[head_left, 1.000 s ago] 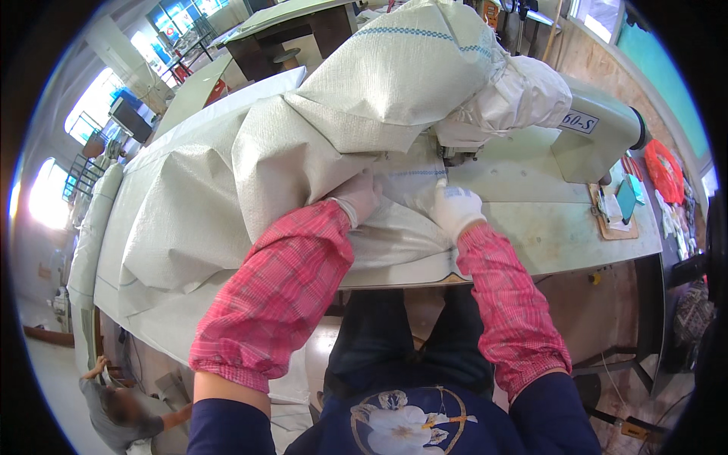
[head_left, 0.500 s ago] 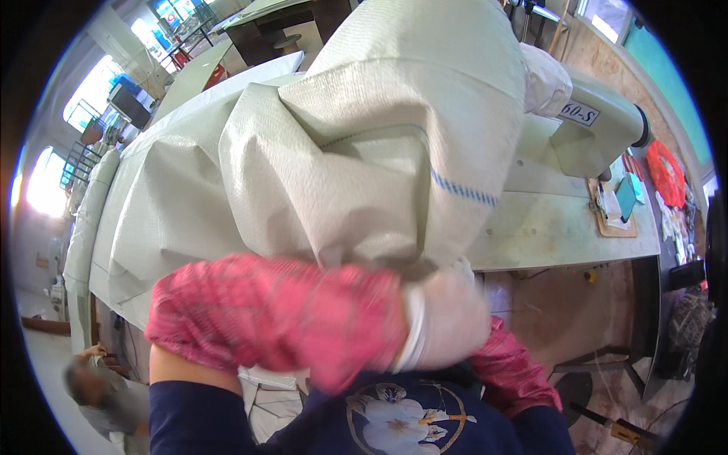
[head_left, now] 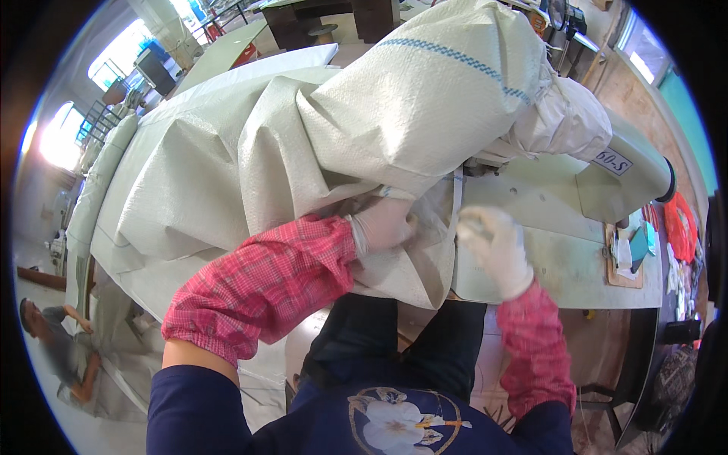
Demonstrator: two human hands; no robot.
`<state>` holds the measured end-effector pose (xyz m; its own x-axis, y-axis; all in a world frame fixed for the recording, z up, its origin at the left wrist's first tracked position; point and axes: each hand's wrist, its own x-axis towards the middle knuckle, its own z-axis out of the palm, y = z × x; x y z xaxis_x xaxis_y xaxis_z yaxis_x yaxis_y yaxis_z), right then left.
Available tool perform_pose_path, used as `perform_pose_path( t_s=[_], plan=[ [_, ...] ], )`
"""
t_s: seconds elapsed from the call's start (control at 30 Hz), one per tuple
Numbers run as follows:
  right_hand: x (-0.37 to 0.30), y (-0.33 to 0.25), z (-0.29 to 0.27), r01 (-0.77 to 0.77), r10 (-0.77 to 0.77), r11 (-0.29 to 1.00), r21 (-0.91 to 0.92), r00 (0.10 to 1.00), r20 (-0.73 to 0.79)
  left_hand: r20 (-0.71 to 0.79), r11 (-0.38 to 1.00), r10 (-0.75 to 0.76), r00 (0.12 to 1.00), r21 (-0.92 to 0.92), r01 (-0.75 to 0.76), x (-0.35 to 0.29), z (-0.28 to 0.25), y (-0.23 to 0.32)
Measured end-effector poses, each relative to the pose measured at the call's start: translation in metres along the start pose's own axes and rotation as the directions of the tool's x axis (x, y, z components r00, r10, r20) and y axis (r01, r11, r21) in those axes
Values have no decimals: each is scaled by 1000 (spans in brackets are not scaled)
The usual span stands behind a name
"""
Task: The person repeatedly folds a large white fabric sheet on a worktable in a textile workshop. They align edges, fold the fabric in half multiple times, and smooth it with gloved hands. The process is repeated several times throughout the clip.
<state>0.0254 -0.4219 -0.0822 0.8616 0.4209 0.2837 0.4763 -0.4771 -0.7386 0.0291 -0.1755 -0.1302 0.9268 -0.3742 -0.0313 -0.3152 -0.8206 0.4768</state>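
A large sheet of white woven plastic fabric (head_left: 409,121) lies heaped over the table, with a blue dashed stripe across its upper bulge. My left hand (head_left: 385,222), in a white glove, is closed on a fold of this fabric near the table's front side. The tips of its fingers are partly hidden by the folds. Just right of a hanging fabric edge is my right hand (head_left: 497,246), gloved too, its fingers bent and smeared by motion. Whether it holds anything cannot be made out. Both forearms wear pink checked sleeves.
A pale sewing machine (head_left: 626,178) stands at the right, with bunched white fabric over its arm. Farther right are a clipboard (head_left: 623,258) with a teal item and a red plastic bag (head_left: 680,227). At the lower left a person (head_left: 61,341) sits on the floor.
My left hand has moved up and left from near my body onto the fabric. My right hand has come into view at the right. The fabric's bulge has shifted, its blue stripe now higher.
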Motion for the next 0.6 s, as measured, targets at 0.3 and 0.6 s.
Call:
perform_pose_path(
  t_s=[0.3,0.6],
  plan=[
    [41,30,12,-74,67,996,43,985,159,-59,989,-146,987,-24,145,-3,-3,23],
    [59,11,20,96,-66,994,-57,918,392,-126,994,-70,990,-88,59,-5,11,17]
  ],
)
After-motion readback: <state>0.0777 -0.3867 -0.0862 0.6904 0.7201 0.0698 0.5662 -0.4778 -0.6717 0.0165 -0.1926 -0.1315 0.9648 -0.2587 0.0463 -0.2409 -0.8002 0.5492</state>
